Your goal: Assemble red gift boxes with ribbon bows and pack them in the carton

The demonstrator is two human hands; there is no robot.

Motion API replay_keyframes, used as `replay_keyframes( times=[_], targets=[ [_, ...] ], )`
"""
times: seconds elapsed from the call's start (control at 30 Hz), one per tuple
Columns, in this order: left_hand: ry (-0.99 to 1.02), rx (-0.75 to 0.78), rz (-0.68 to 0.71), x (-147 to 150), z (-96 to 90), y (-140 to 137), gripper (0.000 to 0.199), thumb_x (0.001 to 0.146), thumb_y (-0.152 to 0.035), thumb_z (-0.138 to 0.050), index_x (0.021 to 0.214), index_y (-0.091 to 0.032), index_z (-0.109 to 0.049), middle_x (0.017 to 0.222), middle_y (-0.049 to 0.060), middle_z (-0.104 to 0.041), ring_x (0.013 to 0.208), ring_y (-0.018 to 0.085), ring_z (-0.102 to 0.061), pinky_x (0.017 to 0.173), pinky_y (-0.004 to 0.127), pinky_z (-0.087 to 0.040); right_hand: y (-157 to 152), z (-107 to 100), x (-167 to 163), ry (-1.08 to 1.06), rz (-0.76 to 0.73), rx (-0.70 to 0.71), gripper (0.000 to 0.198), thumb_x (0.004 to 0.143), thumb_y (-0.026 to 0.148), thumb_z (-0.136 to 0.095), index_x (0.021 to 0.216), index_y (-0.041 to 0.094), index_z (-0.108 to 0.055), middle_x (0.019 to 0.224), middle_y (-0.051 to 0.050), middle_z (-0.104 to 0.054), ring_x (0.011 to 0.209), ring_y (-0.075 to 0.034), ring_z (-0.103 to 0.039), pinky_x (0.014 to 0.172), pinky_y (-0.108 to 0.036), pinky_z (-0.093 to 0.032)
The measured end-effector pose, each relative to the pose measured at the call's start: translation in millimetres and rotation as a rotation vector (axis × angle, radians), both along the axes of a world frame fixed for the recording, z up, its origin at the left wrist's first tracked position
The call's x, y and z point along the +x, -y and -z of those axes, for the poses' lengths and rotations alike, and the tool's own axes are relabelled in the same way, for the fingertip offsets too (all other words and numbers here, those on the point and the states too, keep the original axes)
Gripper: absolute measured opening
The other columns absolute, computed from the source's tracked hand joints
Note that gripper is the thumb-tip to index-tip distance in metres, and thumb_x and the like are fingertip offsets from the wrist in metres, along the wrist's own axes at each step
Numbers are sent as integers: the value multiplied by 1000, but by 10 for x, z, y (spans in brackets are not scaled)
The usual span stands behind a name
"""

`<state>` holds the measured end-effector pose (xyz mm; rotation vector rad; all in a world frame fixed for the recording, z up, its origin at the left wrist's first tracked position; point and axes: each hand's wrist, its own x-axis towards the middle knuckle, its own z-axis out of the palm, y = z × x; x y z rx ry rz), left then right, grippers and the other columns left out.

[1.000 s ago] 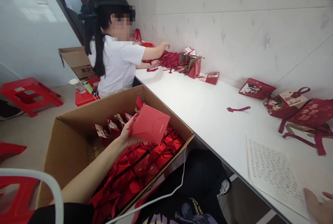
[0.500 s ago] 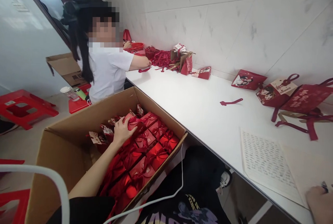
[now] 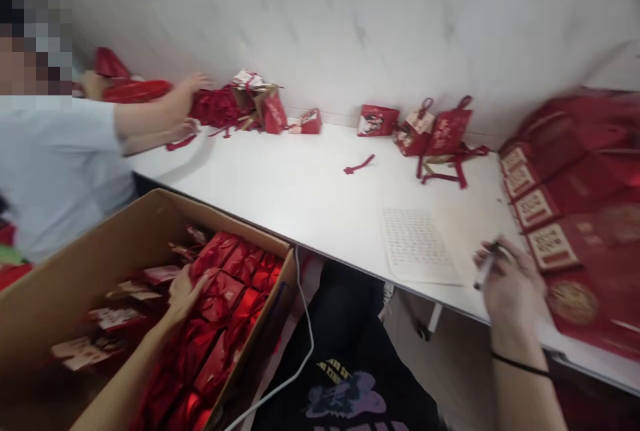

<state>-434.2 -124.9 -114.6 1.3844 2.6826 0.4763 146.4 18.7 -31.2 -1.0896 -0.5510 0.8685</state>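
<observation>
In the head view my left hand (image 3: 185, 291) reaches into a cardboard box (image 3: 150, 207), its fingers bent against a red gift box (image 3: 215, 254) at the end of the packed rows. Several red gift boxes with ribbons (image 3: 223, 297) fill the near side, and tags (image 3: 83, 351) stick up along the left. Over the right page of an open notebook (image 3: 423, 247), my right hand (image 3: 510, 277) grips a pen (image 3: 485, 271), slightly blurred. The notebook's left page is covered in handwriting.
On the white table (image 3: 300, 184) lie a dark red strap (image 3: 360, 165), small red boxes (image 3: 379, 121) by the wall and red printed packaging (image 3: 590, 231) at right. A co-worker's arm (image 3: 155, 111) reaches over a pile of ribbons (image 3: 215, 107). A white cable (image 3: 305, 324) hangs beside the cardboard box.
The view has swung right, bringing my right hand with its pen and the red packaging into sight. My left hand stays at the gift boxes. The co-worker's arm has moved toward the ribbons.
</observation>
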Motion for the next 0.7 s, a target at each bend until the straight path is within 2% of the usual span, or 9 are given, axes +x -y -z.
replay_keyframes(
  times=[0.07, 0.13, 0.2, 0.23, 0.37, 0.43, 0.5, 0.6, 0.7],
  targets=[
    [-16, 67, -18, 47, -176, -106, 74, 69, -60, -33, 124, -11, -41, 125, 22, -51, 123, 46, -41, 97, 66, -33, 49, 35, -61, -64, -65, -29, 42, 44, 24, -76, 83, 17, -62, 79, -5, -61, 69, -13, -59, 58, -23, -48],
    [-86, 261, -12, 218, -451, -264, 73, 70, -61, -35, 131, -21, -34, 142, 9, -36, 133, 46, -23, 106, 67, -20, 112, 71, -125, -109, -100, -52, 50, 46, 24, -81, 90, 17, -60, 82, -3, -63, 75, -13, -61, 63, -22, -49],
    [-195, 460, 124, 539, -800, -492, 66, 76, -53, -39, 136, -32, -23, 151, -6, -18, 137, 38, -16, 113, 60, -15, 173, 90, -184, -49, -142, -39, 47, 52, 31, -82, 89, 17, -57, 77, -2, -64, 70, -14, -61, 60, -23, -50],
    [-234, 529, 241, 755, -981, -638, 64, 78, -46, -42, 137, -33, -22, 151, -6, -16, 137, 35, -18, 114, 57, -16, 198, 92, -213, 20, -165, -30, 43, 57, 36, -80, 86, 16, -55, 72, -2, -63, 64, -14, -61, 56, -23, -49],
    [-143, 621, 761, 1859, -1459, -1426, 28, 82, -25, -46, 109, -23, -54, 126, 3, -51, 122, 28, -44, 107, 50, -31, 238, 91, -364, 270, -229, -2, 35, 77, 48, -63, 78, 18, -44, 55, 0, -58, 45, -13, -54, 41, -20, -41],
    [7, 568, 1079, 2469, -1459, -1873, 15, 82, -21, -46, 87, -20, -60, 102, 5, -63, 106, 22, -55, 96, 42, -42, 226, 102, -472, 330, -271, 20, 30, 81, 43, -59, 77, 19, -42, 53, 2, -56, 44, -12, -52, 40, -19, -39],
    [183, 352, 1287, 3064, -1326, -2269, 18, 83, -19, -43, 86, -18, -61, 91, 4, -65, 89, 17, -60, 86, 35, -47, 203, 124, -582, 399, -316, 24, 25, 82, 38, -58, 76, 18, -44, 53, 3, -54, 46, -11, -52, 42, -18, -40],
    [491, 155, 1266, 3822, -1033, -2663, 20, 81, -16, -42, 86, -16, -62, 77, 1, -64, 68, 12, -57, 68, 26, -46, 172, 168, -698, 505, -309, -2, 20, 82, 34, -58, 76, 18, -48, 59, 2, -55, 51, -12, -55, 46, -20, -43],
    [707, 133, 1167, 4266, -794, -2828, 22, 81, -16, -42, 87, -15, -62, 63, -3, -56, 55, 9, -48, 57, 23, -40, 174, 210, -736, 549, -284, -13, 22, 81, 35, -62, 75, 18, -49, 61, 1, -56, 53, -13, -56, 49, -22, -45]
  ],
)
